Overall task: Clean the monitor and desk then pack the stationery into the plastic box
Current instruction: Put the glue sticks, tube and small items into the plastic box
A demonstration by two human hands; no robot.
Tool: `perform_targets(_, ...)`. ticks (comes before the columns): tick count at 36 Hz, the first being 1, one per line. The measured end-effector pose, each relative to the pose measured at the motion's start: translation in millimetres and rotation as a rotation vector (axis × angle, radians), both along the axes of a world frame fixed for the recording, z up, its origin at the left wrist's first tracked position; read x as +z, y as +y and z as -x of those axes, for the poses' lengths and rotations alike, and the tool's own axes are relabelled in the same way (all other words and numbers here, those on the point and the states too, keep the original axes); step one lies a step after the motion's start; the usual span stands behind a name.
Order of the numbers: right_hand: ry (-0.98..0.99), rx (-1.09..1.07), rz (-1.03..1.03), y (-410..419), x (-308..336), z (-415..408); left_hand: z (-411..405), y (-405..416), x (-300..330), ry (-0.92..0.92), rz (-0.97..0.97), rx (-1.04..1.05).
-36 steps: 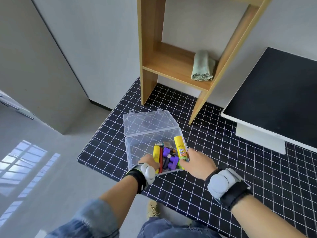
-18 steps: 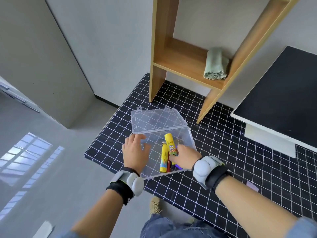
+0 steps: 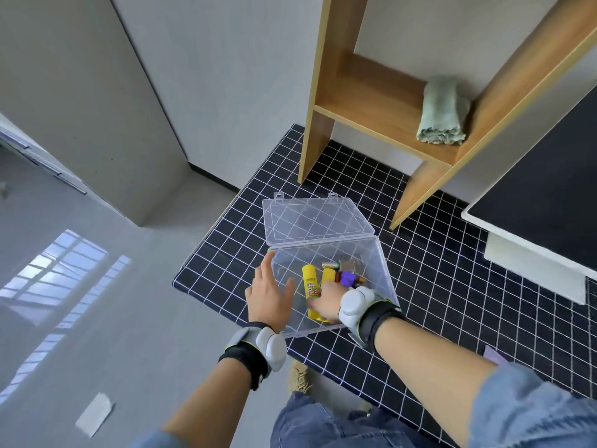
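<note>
Writing: one glue stick [image 3: 310, 286] reads "Glue Stick" on its yellow label; smaller print is illegible.
Plastic box [image 3: 381, 273]: clear, lid [image 3: 315, 219] hinged open toward 12 o'clock, standing near the worktop [image 3: 436, 286] edge at 9 o'clock.
Contents: two yellow glue sticks, a purple item [image 3: 348, 278], small metallic pieces at 1 o'clock.
Left hand [image 3: 269, 297]: fingers straight and apart, resting against the box's 9 o'clock wall.
Right hand [image 3: 324, 303]: inside the box over the glue sticks; its fingers are hidden, so its grip cannot be told.
Shelf [image 3: 371, 108]: folded green cloth [image 3: 442, 113].
Monitor [image 3: 542, 195]: at 3 o'clock.
</note>
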State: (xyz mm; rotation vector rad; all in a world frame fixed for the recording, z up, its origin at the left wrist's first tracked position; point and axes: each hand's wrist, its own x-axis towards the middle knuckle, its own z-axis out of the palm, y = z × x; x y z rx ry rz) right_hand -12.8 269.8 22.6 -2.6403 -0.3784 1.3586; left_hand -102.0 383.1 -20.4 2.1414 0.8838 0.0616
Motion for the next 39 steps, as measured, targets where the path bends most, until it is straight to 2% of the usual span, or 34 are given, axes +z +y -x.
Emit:
perform_targets(5,-0.058,0.041,0.052,-5,-49,-7,0,-1,1,-0.002,0.01,-0.007)
perform_targets(10,-0.059,0.063,0.069,2,-18,1,0,0,-1,0.003,0.013,-0.009)
perform_targets(20,-0.139,0.083,0.12,2,-19,6,1,0,1,-0.001,0.007,-0.017)
perform_targets(25,-0.105,0.03,0.086,-9,-36,-1,2,0,1,-0.004,0.002,-0.018)
perform_targets(32,-0.075,0.015,0.002,-15,-22,-1,0,-1,0,0.008,0.009,-0.003)
perform_targets(39,-0.197,-0.039,-0.094,-33,0,3,1,-2,-3,-0.019,0.016,0.005)
